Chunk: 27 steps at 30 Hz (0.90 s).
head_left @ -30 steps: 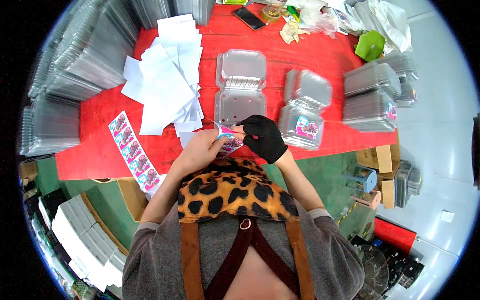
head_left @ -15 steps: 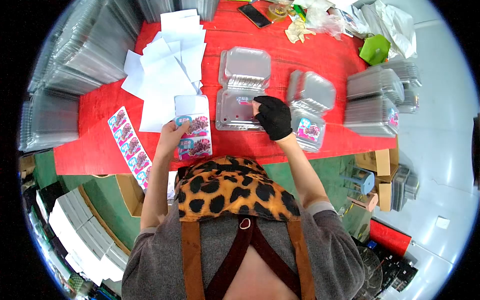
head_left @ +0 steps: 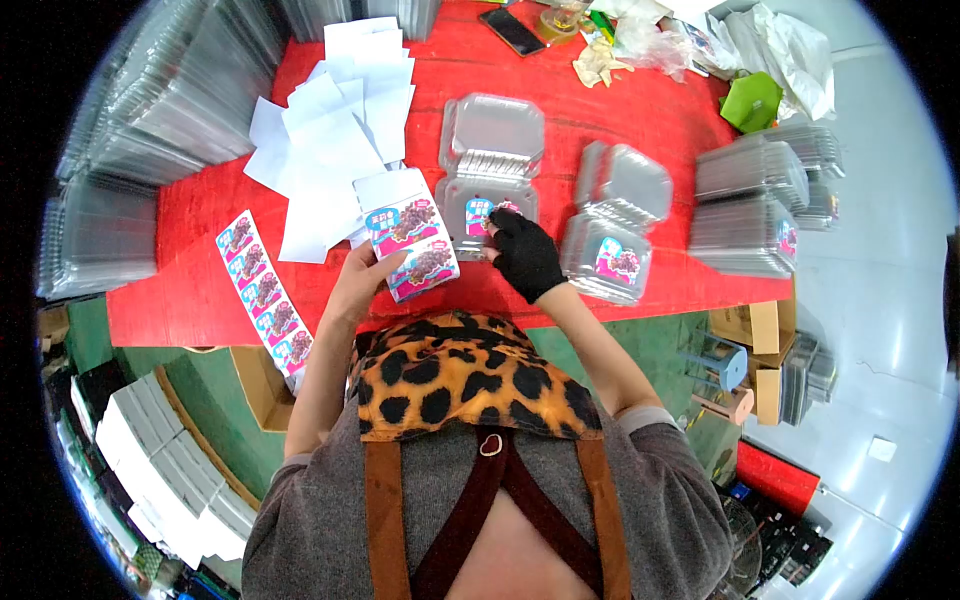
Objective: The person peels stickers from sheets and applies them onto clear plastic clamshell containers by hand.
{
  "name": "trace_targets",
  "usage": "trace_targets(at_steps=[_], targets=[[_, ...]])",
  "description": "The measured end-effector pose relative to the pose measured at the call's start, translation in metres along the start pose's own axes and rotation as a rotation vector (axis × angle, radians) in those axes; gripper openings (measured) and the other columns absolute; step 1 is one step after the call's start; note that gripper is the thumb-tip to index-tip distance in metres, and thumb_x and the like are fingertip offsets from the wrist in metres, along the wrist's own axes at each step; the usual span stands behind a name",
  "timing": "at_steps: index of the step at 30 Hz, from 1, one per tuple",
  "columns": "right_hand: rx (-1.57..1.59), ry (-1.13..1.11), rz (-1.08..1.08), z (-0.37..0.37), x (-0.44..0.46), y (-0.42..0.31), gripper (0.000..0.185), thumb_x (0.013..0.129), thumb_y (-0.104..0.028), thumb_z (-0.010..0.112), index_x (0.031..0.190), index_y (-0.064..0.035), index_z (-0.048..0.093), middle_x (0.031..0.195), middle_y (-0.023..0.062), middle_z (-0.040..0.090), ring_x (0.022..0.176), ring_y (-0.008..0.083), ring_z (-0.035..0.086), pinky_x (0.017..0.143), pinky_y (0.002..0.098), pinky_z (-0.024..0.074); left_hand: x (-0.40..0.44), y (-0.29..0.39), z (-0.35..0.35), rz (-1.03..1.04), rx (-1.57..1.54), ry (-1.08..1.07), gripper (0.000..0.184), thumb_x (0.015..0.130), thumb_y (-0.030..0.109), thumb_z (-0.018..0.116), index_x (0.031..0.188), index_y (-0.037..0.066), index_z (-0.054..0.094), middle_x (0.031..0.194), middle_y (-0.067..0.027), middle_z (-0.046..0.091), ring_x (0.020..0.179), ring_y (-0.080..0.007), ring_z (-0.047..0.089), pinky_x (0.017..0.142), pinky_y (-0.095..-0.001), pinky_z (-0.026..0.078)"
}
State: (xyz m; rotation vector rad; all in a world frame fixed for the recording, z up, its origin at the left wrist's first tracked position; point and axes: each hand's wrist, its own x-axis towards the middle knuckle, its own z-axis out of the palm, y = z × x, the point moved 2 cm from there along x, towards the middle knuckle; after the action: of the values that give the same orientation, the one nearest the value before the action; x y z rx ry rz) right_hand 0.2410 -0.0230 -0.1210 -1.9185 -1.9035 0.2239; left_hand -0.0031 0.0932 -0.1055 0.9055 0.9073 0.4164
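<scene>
Gloved in black, the right hand (head_left: 527,258) has its fingertips on a sticker (head_left: 478,218) at the lower half of an open clear box (head_left: 492,132), which lies near the middle of the front edge of the table (head_left: 610,112); whether those fingertips pinch the sticker or only press on it, I cannot tell. Bare, the left hand (head_left: 358,285) is clamped, thumb over fingers, on a sheet of stickers (head_left: 428,265) just left of the box. A sticker put down askew could crease or trap air, and lifting it again might tear the print. Pressed from one side only, so light a box could slide or twist, since the left hand is busy with the sheet and cannot brace it. The sheet's right edge is so close to the box that a small swing might nudge it. Just to the right, a second box (head_left: 632,182) bearing its own sticker (head_left: 617,260) could be knocked out of place by the gloved hand. Toward the front left corner, a loose strip of stickers (head_left: 262,285) seems to overhang the front edge, where a brush from the left forearm (head_left: 318,385) could drag it off.
</scene>
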Motion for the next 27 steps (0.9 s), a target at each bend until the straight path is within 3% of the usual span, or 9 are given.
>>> trace_targets(at_steps=[4, 8, 11, 17, 18, 21, 22, 25, 27], targets=[[0.048, 0.053, -0.089, 0.002, -0.007, -0.007, 0.052, 0.082, -0.021, 0.067, 0.128, -0.0019, 0.052, 0.134, 0.0229, 0.049, 0.126, 0.0383, 0.045, 0.106, 0.0417, 0.0369, 0.000, -0.007, 0.008, 0.030, 0.107, -0.106, 0.027, 0.093, 0.019, 0.061, 0.112, -0.001, 0.062, 0.101, -0.0067, 0.068, 0.088, -0.0104, 0.064, 0.076, -0.0256, 0.052], [-0.027, 0.225, 0.264, 0.000, -0.010, 0.007, 0.045, 0.087, -0.022, 0.062, 0.126, -0.0006, 0.053, 0.133, 0.0238, 0.049, 0.126, 0.0384, 0.045, 0.106, 0.0421, 0.0360, -0.006, -0.003, 0.016, 0.090, 0.201, -0.160, 0.029, 0.093, 0.020, 0.061, 0.113, -0.002, 0.062, 0.100, -0.0039, 0.067, 0.088, -0.0088, 0.061, 0.079, -0.0267, 0.049], [0.214, 0.342, 0.433, -0.020, -0.010, 0.006, 0.042, 0.088, -0.021, 0.061, 0.124, -0.0013, 0.055, 0.131, 0.0244, 0.051, 0.123, 0.0382, 0.048, 0.104, 0.0422, 0.0378, -0.011, 0.004, 0.023, 0.117, 0.263, -0.187, 0.029, 0.094, 0.019, 0.059, 0.112, -0.003, 0.063, 0.099, -0.0038, 0.068, 0.087, -0.0076, 0.060, 0.078, -0.0253, 0.049], [0.221, 0.189, -0.254, -0.076, 0.009, -0.075, 0.042, 0.078, -0.022, 0.073, 0.116, -0.0075, 0.064, 0.117, 0.0129, 0.062, 0.115, 0.0301, 0.055, 0.099, 0.0418, 0.0428, -0.025, 0.029, 0.045, 0.042, 0.453, -0.274, 0.023, 0.093, 0.015, 0.058, 0.104, -0.004, 0.066, 0.090, -0.0019, 0.068, 0.080, -0.0053, 0.058, 0.068, -0.0232, 0.048], [0.214, 0.185, -0.260, -0.074, 0.010, -0.080, 0.039, 0.078, -0.021, 0.073, 0.114, -0.0089, 0.065, 0.109, 0.0130, 0.065, 0.107, 0.0310, 0.059, 0.097, 0.0427, 0.0442, -0.024, 0.027, 0.051, 0.150, 0.409, -0.284, 0.023, 0.093, 0.016, 0.058, 0.100, -0.003, 0.067, 0.084, -0.0033, 0.067, 0.077, -0.0061, 0.057, 0.066, -0.0250, 0.047], [0.294, 0.072, -0.169, -0.058, 0.001, -0.070, 0.036, 0.078, -0.021, 0.073, 0.112, -0.0096, 0.067, 0.098, 0.0135, 0.067, 0.094, 0.0317, 0.063, 0.088, 0.0405, 0.0485, -0.033, 0.035, 0.060, 0.380, 0.676, -0.343, 0.024, 0.092, 0.020, 0.060, 0.093, -0.002, 0.067, 0.076, -0.0104, 0.066, 0.070, -0.0154, 0.060, 0.065, -0.0309, 0.048], [0.374, 0.051, -0.091, -0.052, -0.002, -0.066, 0.030, 0.078, -0.022, 0.073, 0.105, -0.0080, 0.070, 0.086, 0.0145, 0.067, 0.081, 0.0303, 0.065, 0.076, 0.0382, 0.0508, -0.029, 0.030, 0.057, 0.542, 0.862, -0.332, 0.022, 0.091, 0.021, 0.059, 0.089, -0.001, 0.065, 0.074, -0.0189, 0.061, 0.070, -0.0313, 0.061, 0.067, -0.0397, 0.047], [0.481, -0.005, -0.079, -0.051, -0.008, -0.061, 0.023, 0.078, -0.021, 0.073, 0.096, -0.0070, 0.072, 0.082, 0.0150, 0.066, 0.076, 0.0291, 0.065, 0.067, 0.0371, 0.0502, -0.036, 0.035, 0.061, 0.691, 1.089, -0.362, 0.018, 0.090, 0.018, 0.056, 0.088, 0.002, 0.064, 0.078, -0.0212, 0.061, 0.076, -0.0391, 0.058, 0.069, -0.0455, 0.046], [0.518, -0.003, -0.071, -0.053, -0.008, -0.060, 0.020, 0.079, -0.020, 0.072, 0.094, -0.0060, 0.073, 0.081, 0.0138, 0.067, 0.073, 0.0263, 0.065, 0.068, 0.0359, 0.0507, -0.036, 0.035, 0.061, 0.721, 1.158, -0.373, 0.016, 0.089, 0.015, 0.055, 0.090, 0.003, 0.065, 0.080, -0.0204, 0.062, 0.078, -0.0390, 0.059, 0.069, -0.0464, 0.046]])
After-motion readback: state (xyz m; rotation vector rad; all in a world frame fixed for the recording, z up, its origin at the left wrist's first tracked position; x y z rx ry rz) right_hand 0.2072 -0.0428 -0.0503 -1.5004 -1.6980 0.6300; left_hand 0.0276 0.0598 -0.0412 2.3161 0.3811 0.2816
